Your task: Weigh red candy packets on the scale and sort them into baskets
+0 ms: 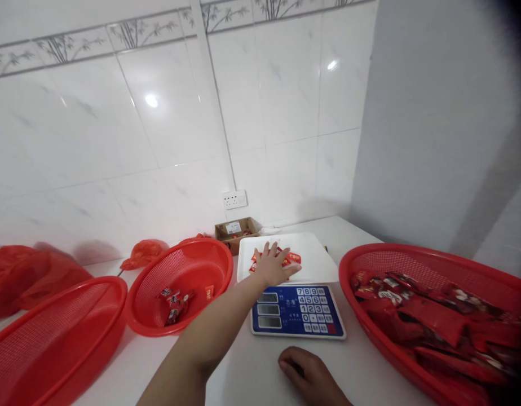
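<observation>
Digital scale (297, 311) with white tray (311, 254) on top: left hand (273, 266), grip released, spread over red packets (292, 259); right hand (309, 375), grip relaxed, just below scale on counter (239, 372)

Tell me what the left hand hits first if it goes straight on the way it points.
Probably the far edge of the white tray: the left hand reaches past the red packets there. Depth is hard to judge.

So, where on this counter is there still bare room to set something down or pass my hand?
Bare white counter lies between the scale and the right red basket, and in front of the scale, by your right hand. It is crowded around the white board, beside the cardboard box and middle basket.
</observation>
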Action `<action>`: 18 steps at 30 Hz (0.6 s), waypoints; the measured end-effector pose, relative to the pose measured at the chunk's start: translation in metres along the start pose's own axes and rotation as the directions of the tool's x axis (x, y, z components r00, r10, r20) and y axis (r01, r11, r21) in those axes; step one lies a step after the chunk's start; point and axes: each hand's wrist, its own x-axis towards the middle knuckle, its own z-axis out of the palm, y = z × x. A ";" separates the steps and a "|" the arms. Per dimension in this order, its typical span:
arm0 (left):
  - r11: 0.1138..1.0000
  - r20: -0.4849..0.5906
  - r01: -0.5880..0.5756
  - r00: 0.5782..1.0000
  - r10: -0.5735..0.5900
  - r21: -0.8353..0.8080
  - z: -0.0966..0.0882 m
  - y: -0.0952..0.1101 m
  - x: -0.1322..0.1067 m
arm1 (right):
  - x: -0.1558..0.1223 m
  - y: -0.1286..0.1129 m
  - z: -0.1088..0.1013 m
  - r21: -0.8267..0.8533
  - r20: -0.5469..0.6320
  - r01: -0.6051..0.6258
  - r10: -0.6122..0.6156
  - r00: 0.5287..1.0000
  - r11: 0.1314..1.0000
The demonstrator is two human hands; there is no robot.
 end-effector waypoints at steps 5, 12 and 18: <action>0.998 0.002 -0.061 0.998 0.061 -0.005 0.006 0.014 0.009 | 0.000 0.001 0.000 -0.010 0.003 -0.001 0.001 1.000 1.000; 0.998 -0.066 -0.030 0.997 0.033 0.048 -0.002 -0.001 0.004 | 0.000 -0.003 -0.002 0.000 0.004 -0.008 0.008 1.000 1.000; 1.000 -0.009 -0.019 1.000 0.019 0.025 -0.002 -0.017 -0.006 | 0.001 -0.001 -0.001 -0.010 0.005 0.004 -0.004 1.000 1.000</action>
